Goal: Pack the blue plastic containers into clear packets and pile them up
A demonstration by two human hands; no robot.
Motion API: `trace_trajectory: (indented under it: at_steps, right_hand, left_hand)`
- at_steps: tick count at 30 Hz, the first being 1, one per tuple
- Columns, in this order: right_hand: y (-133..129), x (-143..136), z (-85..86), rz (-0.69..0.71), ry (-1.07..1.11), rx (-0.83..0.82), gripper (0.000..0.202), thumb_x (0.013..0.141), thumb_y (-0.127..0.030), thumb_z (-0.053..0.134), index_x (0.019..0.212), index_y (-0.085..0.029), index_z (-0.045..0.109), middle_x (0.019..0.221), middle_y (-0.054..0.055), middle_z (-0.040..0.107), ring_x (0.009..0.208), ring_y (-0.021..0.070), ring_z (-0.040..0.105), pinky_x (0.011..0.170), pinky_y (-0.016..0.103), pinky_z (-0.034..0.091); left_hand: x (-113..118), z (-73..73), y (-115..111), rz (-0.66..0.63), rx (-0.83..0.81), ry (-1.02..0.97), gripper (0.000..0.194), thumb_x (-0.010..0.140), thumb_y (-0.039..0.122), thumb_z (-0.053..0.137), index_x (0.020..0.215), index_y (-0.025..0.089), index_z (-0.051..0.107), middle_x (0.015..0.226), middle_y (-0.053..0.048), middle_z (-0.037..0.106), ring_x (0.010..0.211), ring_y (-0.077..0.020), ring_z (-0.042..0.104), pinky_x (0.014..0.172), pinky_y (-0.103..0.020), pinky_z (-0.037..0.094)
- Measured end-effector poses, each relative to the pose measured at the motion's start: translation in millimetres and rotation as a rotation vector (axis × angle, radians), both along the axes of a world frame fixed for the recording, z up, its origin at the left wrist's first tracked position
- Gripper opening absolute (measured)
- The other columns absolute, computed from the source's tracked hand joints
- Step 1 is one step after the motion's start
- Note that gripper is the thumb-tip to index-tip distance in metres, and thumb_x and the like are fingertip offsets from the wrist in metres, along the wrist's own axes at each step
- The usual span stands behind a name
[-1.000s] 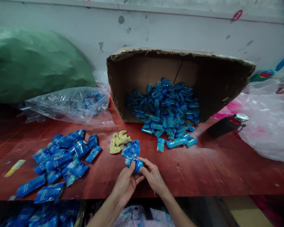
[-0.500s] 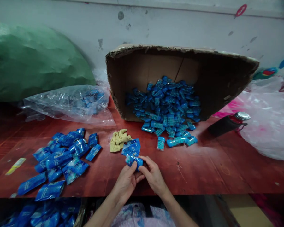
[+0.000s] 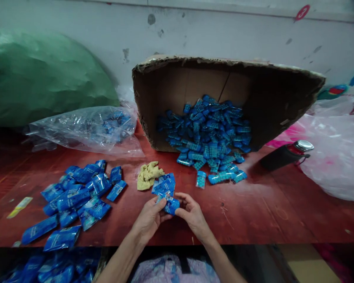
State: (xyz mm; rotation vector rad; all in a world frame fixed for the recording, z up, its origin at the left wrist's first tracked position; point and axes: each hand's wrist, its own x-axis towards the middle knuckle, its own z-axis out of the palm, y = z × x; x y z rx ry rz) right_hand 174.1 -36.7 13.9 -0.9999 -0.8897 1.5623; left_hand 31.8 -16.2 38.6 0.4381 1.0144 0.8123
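A blue packet [image 3: 172, 206] is held over the front part of the red table, between my two hands. My left hand [image 3: 152, 216] grips its left side, thumb on top. At its right edge, my right hand [image 3: 191, 214] is curled with thumb and forefinger round the packet. Just behind lies a flat blue wrapper [image 3: 166, 184], beside a crumpled yellow cloth [image 3: 149, 175]. A pile of blue packets [image 3: 73, 196] lies to the left. Small blue containers [image 3: 209, 129] fill the tipped cardboard box and spill out of its front.
The cardboard box [image 3: 271, 102] opens toward me on the red table [image 3: 247, 212]. A dark bottle [image 3: 283, 156] and white plastic bags [image 3: 336, 157] are right, a clear bag [image 3: 73, 129] and green sack [image 3: 47, 78] left. More packets [image 3: 56, 267] lie below the table edge.
The packet has turned to show more of its printed face and shifted slightly right. My left hand has moved a little left, and my hands are farther apart.
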Motion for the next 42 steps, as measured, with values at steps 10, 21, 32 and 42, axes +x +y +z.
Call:
trace_trajectory:
  at_steps: [10, 21, 32, 42]
  right_hand:
    - [0, 6, 1.2, 0.088, -0.044, 0.057, 0.036, 0.066, -0.018, 0.065, 0.102, -0.023, 0.061, 0.098, 0.000, 0.064, 0.090, 0.0179, 0.056, 0.083, 0.032, 0.041]
    - [-1, 4, -4.2, 0.015, -0.077, 0.008, 0.024, 0.074, -0.023, 0.058, 0.097, -0.021, 0.061, 0.084, 0.000, 0.065, 0.077, 0.0143, 0.058, 0.073, 0.027, 0.044]
    - [-5, -1, -1.2, -0.063, -0.063, -0.065, 0.026, 0.070, -0.021, 0.061, 0.095, -0.019, 0.057, 0.075, -0.002, 0.062, 0.066, 0.0098, 0.054, 0.063, 0.021, 0.042]
    - [-5, -4, -2.1, -0.050, -0.118, 0.018, 0.025, 0.072, -0.021, 0.058, 0.097, -0.020, 0.057, 0.084, 0.000, 0.062, 0.078, 0.0141, 0.056, 0.072, 0.027, 0.042]
  left_hand:
    - [0, -11.9, -6, -0.031, -0.018, -0.105, 0.021, 0.068, 0.023, 0.064, 0.085, 0.013, 0.058, 0.070, -0.004, 0.067, 0.059, -0.0126, 0.062, 0.055, -0.023, 0.052]
    - [13, -9.5, -12, 0.045, -0.126, 0.047, 0.025, 0.075, 0.038, 0.054, 0.080, 0.013, 0.056, 0.063, -0.005, 0.067, 0.057, -0.0155, 0.064, 0.050, -0.024, 0.050]
    - [7, -6.9, -9, 0.044, -0.173, -0.059, 0.015, 0.073, 0.026, 0.059, 0.083, 0.016, 0.057, 0.072, -0.003, 0.070, 0.064, -0.0151, 0.065, 0.060, -0.026, 0.050]
    - [13, -8.3, -10, 0.143, -0.126, 0.012, 0.014, 0.069, 0.023, 0.063, 0.080, 0.015, 0.058, 0.067, -0.002, 0.067, 0.055, -0.0124, 0.062, 0.054, -0.025, 0.050]
